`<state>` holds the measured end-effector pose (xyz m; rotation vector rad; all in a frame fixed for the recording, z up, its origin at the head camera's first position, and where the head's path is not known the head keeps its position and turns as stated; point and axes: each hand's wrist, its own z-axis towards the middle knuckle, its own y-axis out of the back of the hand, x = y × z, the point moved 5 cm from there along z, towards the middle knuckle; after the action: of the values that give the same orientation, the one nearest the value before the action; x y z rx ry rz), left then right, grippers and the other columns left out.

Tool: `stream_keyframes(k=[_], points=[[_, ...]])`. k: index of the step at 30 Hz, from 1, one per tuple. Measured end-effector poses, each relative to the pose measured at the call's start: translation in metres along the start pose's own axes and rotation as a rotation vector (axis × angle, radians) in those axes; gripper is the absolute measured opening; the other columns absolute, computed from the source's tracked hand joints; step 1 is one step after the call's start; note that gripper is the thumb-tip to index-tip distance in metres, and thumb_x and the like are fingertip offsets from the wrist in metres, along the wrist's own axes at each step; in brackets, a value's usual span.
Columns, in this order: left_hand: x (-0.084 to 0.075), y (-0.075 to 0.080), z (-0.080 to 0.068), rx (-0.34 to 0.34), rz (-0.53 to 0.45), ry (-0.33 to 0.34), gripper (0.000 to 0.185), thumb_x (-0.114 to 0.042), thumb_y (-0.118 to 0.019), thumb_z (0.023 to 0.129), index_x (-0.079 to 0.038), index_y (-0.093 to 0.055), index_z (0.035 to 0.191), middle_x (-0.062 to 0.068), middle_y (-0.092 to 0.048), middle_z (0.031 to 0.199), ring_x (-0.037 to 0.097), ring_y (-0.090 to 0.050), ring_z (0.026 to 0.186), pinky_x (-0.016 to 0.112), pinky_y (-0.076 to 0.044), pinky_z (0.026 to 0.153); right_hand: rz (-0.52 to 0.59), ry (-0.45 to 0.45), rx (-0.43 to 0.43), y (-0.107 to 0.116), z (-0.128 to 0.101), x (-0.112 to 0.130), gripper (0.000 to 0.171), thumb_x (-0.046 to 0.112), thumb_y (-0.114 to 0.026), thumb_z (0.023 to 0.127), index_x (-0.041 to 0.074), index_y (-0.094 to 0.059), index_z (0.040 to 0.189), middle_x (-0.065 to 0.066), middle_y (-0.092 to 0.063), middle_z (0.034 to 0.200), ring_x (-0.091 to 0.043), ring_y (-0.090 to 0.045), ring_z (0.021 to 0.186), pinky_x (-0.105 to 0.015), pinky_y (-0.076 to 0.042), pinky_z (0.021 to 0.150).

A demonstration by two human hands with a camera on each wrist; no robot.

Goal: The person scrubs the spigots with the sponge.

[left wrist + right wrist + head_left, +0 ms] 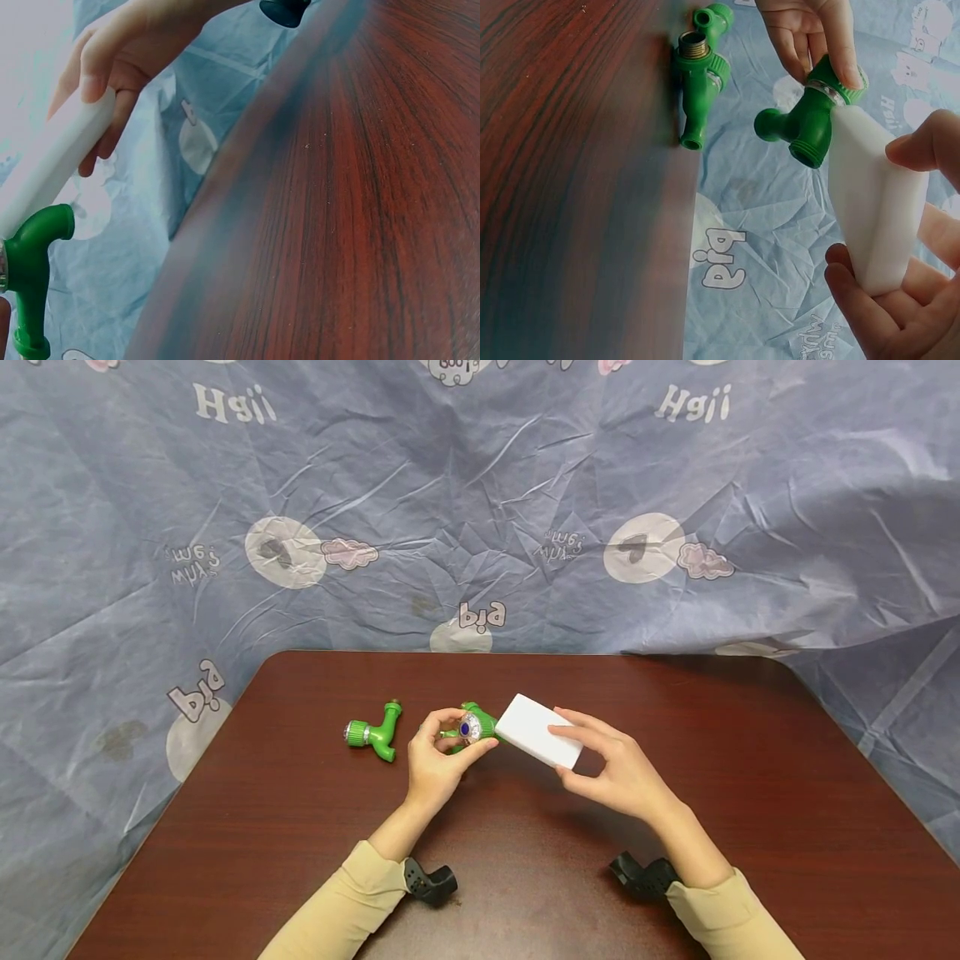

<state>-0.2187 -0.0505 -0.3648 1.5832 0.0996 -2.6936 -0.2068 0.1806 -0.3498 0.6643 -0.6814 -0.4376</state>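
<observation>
Wiping step: left hand (438, 760) grips green tap (474, 727); right hand (618, 768) presses gripped sponge (538, 731) against it. Next: rub along the tap.

From my left wrist view the white block (52, 161) and green tap (30, 274) run off the left edge; my left hand stays unseen there.

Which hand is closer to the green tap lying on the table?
Left. The left hand is just beside the lying green tap, holding another tap; the right hand grips a white sponge block farther away.
</observation>
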Motion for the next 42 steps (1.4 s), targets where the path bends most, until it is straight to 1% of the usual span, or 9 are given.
stream_keyframes(k=[7,12,16,19,24,30,35,39,42], points=[[0.001,0.0028,0.0007,-0.043,-0.001,0.006,0.044,0.005,-0.081,0.067,0.009,-0.056,0.102,0.02,-0.062,0.098,0.03,-0.067,0.072,0.024,-0.053,0.055,-0.025,-0.032,-0.046,0.0022,0.0004,-0.0008,0.046,0.012,-0.073,0.07,0.017,-0.067,0.115,-0.002,-0.055,0.131,-0.018,-0.057,0.111,-0.013,-0.041,0.083],[0.0004,0.0036,0.0011,-0.068,0.023,-0.026,0.045,0.006,-0.082,0.065,0.009,-0.057,0.102,0.019,-0.063,0.098,0.028,-0.066,0.071,0.035,-0.056,0.066,0.018,0.023,-0.004,-0.0013,0.0005,0.0022,0.046,0.011,-0.075,0.069,0.015,-0.067,0.115,-0.004,-0.055,0.131,-0.02,-0.057,0.112,-0.014,-0.041,0.085],[-0.0014,0.0044,0.0014,-0.077,0.026,-0.047,0.045,0.006,-0.083,0.064,0.009,-0.057,0.101,0.02,-0.063,0.099,0.026,-0.065,0.073,0.038,-0.056,0.07,0.003,0.015,-0.038,-0.0001,0.001,0.0007,0.047,0.008,-0.075,0.068,0.014,-0.067,0.114,-0.004,-0.056,0.13,-0.02,-0.057,0.11,-0.012,-0.04,0.084],[-0.0018,0.0048,0.0016,-0.079,0.028,-0.049,0.045,0.005,-0.083,0.065,0.01,-0.057,0.101,0.021,-0.063,0.1,0.024,-0.064,0.075,0.037,-0.056,0.071,0.015,0.0,-0.044,-0.0002,0.0009,0.0,0.047,0.009,-0.075,0.069,0.015,-0.066,0.115,-0.003,-0.055,0.131,-0.019,-0.057,0.112,-0.012,-0.04,0.085],[-0.0026,0.0054,0.0016,-0.089,0.035,-0.057,0.045,0.005,-0.083,0.064,0.01,-0.057,0.101,0.02,-0.063,0.097,0.028,-0.063,0.076,0.04,-0.056,0.071,0.04,0.026,0.021,-0.0043,0.0003,0.0029,0.046,0.012,-0.074,0.071,0.014,-0.066,0.116,-0.003,-0.054,0.132,-0.019,-0.055,0.114,-0.015,-0.041,0.087],[-0.0039,0.0057,0.0016,-0.095,0.046,-0.075,0.044,0.005,-0.083,0.065,0.01,-0.057,0.1,0.02,-0.063,0.096,0.025,-0.062,0.079,0.044,-0.055,0.071,0.027,0.0,-0.033,0.0,-0.0008,0.0004,0.047,0.009,-0.074,0.07,0.015,-0.066,0.115,-0.004,-0.054,0.132,-0.019,-0.056,0.112,-0.014,-0.041,0.085],[-0.0053,0.0059,0.0018,-0.097,0.048,-0.086,0.044,0.005,-0.083,0.065,0.01,-0.058,0.1,0.021,-0.062,0.096,0.023,-0.062,0.079,0.048,-0.054,0.07,0.07,0.008,0.02,-0.0019,-0.0007,0.0021,0.047,0.01,-0.075,0.07,0.015,-0.066,0.116,-0.003,-0.054,0.132,-0.02,-0.055,0.114,-0.015,-0.041,0.086],[-0.0059,0.0058,0.0016,-0.088,0.043,-0.097,0.043,0.006,-0.082,0.064,0.009,-0.059,0.101,0.02,-0.063,0.097,0.027,-0.063,0.078,0.044,-0.055,0.07,0.033,-0.018,-0.015,0.0001,0.0001,0.0008,0.046,0.011,-0.074,0.071,0.016,-0.066,0.115,-0.002,-0.054,0.132,-0.018,-0.056,0.113,-0.014,-0.041,0.086],[-0.0063,0.0055,0.0017,-0.08,0.051,-0.125,0.043,0.006,-0.083,0.064,0.009,-0.061,0.101,0.021,-0.063,0.099,0.024,-0.062,0.082,0.042,-0.056,0.069,0.029,-0.039,-0.045,0.0015,0.0005,-0.0003,0.045,0.012,-0.073,0.072,0.016,-0.066,0.116,-0.001,-0.054,0.133,-0.017,-0.055,0.113,-0.014,-0.04,0.086]])
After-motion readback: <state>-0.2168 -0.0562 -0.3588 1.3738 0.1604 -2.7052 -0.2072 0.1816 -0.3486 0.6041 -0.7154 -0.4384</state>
